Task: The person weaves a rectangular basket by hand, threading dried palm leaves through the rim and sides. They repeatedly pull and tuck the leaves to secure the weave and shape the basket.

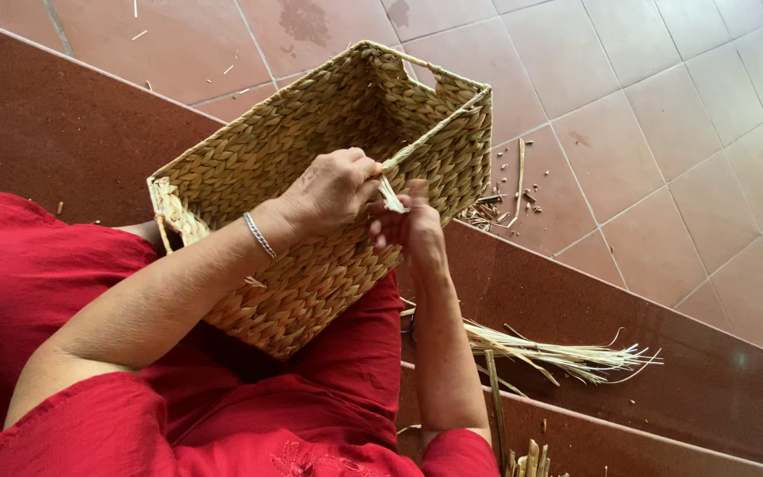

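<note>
- One woven basket (311,177), rectangular and straw-coloured, rests tilted on the person's lap in red cloth, its open mouth turned toward 1 o'clock; it fills the centre of the view.
- Left hand (333,190), with one metal bangle (260,235) at the wrist, lies over the basket's near wall, fingers pinched shut on a flat fibre strand (426,137) that runs taut from the hands toward the rim corner at 1 o'clock.
- Right hand (412,228), just at 4 o'clock of the left and touching it, is closed on the same strand's loose end; the two hands work together at one spot on the wall.
- Step in hand, as judged: a strand is being worked into or tightened along the basket's wall near the rim. The next move would seem to call for steady tension from one hand while the other guides the end between the woven rows; slack would loosen the plait.
- One cut-out handle (421,77) shows in the far wall at 12 o'clock; whether a second exists cannot be told.
- One loose bundle of pale fibres (567,356) lies on the dark red step at 4 o'clock, well apart from the hands.
- Short trimmings (501,205) are scattered on the tiled floor (664,132) at 3 o'clock of the basket; too many and too small to count.
</note>
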